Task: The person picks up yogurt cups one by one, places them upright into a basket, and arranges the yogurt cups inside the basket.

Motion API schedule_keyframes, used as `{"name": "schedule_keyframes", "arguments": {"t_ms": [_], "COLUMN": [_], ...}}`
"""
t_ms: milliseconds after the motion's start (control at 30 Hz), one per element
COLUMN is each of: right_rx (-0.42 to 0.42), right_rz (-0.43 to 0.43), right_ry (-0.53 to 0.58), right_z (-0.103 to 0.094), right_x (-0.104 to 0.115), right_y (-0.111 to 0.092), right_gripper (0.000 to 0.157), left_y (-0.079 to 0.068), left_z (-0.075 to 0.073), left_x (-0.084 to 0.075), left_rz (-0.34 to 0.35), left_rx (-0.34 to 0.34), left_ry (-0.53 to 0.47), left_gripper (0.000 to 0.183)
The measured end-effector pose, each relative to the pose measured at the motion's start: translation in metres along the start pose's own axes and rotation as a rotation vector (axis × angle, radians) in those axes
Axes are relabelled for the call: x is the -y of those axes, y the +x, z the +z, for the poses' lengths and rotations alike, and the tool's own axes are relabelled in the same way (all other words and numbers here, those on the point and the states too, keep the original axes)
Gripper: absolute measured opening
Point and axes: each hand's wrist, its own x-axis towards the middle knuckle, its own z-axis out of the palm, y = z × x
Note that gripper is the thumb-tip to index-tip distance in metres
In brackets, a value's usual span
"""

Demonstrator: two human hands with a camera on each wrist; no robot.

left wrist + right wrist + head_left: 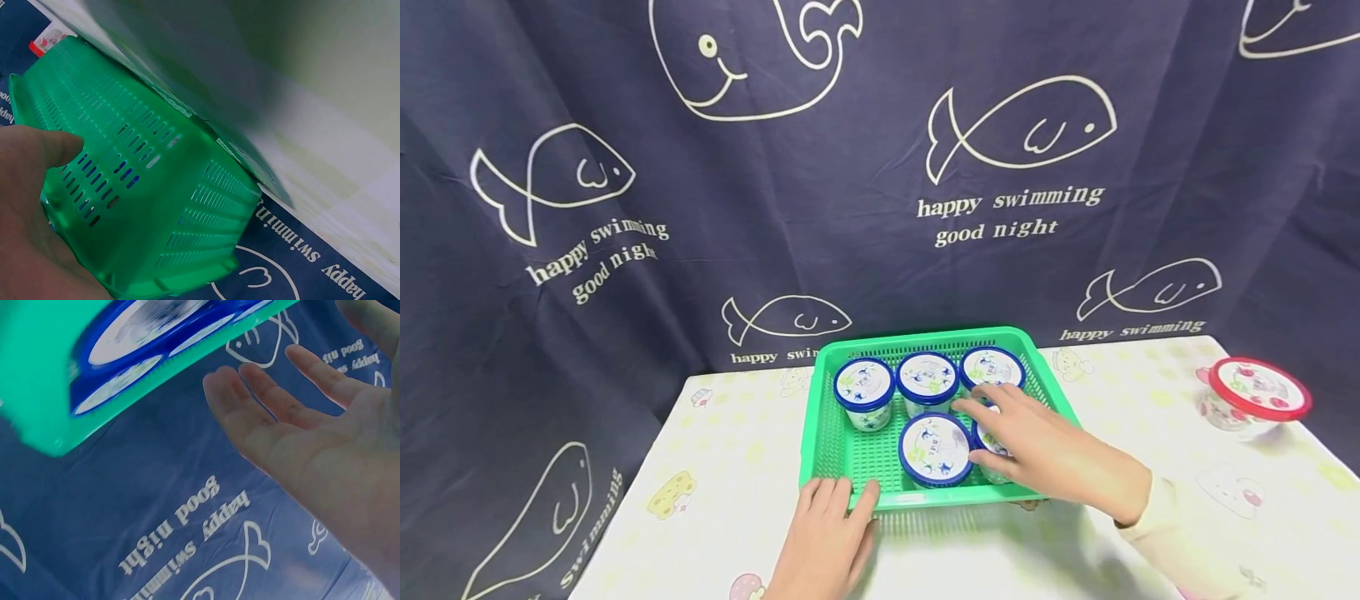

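Observation:
A green plastic basket (925,500) holds several small tubs with blue-rimmed white lids. My left hand (827,533) grips the basket's front rim near its left corner; in the left wrist view the thumb (62,149) presses on the outer wall. Over the front right tub (992,477) is my right hand (1045,446), covering part of it. In the right wrist view its fingers (269,390) are spread and loosely bent, with nothing between them. Left of that tub sits another blue-lidded tub (936,450). Three more, left (864,385), middle (927,377) and right (992,367), line the back.
A tub with a red-rimmed lid (1260,390) stands apart near the table's right edge. The white patterned tablecloth (700,467) lies under everything. Behind the table hangs a dark blue curtain (880,200) with white fish drawings.

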Motion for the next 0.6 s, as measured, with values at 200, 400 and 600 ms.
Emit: {"name": "schedule_keyframes", "arguments": {"t_ms": [200, 400, 600], "right_rx": [-0.069, -0.145, -0.247], "right_rz": [0.046, 0.093, 0.134], "right_ry": [-0.043, -0.049, -0.040], "right_z": [-0.005, -0.010, -0.019], "right_x": [-0.012, -0.023, -0.040], "right_y": [-0.010, -0.023, -0.041], "right_gripper": [0.056, 0.054, 0.056], "left_y": [-0.001, 0.001, 0.002], "left_z": [0.001, -0.001, -0.001], "left_x": [0.000, 0.000, -0.001], "left_rz": [0.008, 0.007, 0.011], "left_rx": [-0.025, -0.025, -0.029], "left_ry": [0.001, -0.002, -0.001], "left_gripper": [0.036, 0.037, 0.036]}}
